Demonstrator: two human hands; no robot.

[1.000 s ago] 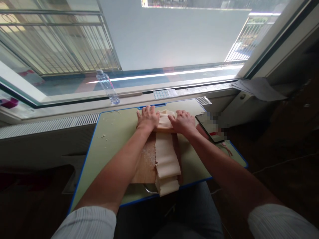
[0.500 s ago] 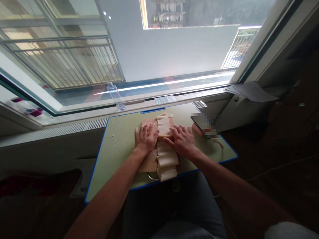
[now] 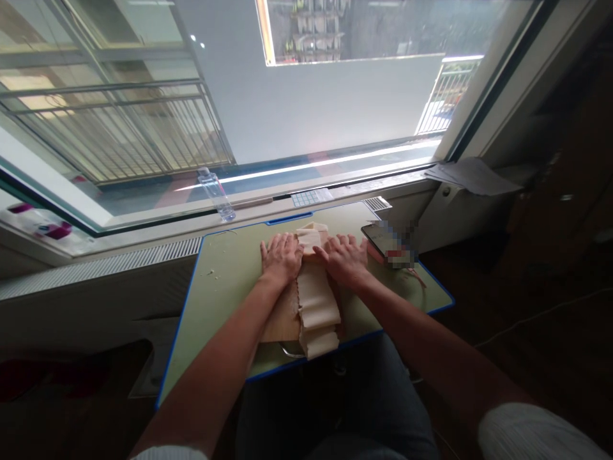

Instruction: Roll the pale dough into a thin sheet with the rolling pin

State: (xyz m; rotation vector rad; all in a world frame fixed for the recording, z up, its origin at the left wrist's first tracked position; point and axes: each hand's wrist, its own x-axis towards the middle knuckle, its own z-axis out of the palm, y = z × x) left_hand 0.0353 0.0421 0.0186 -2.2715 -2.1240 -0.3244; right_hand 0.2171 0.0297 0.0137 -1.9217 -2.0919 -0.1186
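A long, pale sheet of dough (image 3: 318,297) runs lengthwise over a wooden board (image 3: 279,329), its near end folded in waves at the table's front edge. Across its far part lies a slim wooden rolling pin (image 3: 312,252), showing only between my hands. My left hand (image 3: 281,257) lies flat over the pin's left end, fingers stretched forward. Over the right end rests my right hand (image 3: 347,259), with fingers spread and the thumb pointing in toward the dough. Both palms hide the ends of the pin.
The board stands on a small green table with a blue edge (image 3: 191,319). A phone-like device (image 3: 378,239), partly blurred out, lies at the right. On the windowsill are a clear bottle (image 3: 218,195) and a flat gridded object (image 3: 312,197). Papers (image 3: 472,174) lie farther right.
Both hands and the rolling pin have moved forward along the dough, away from me. More of the near dough shows now. The view has shifted slightly.
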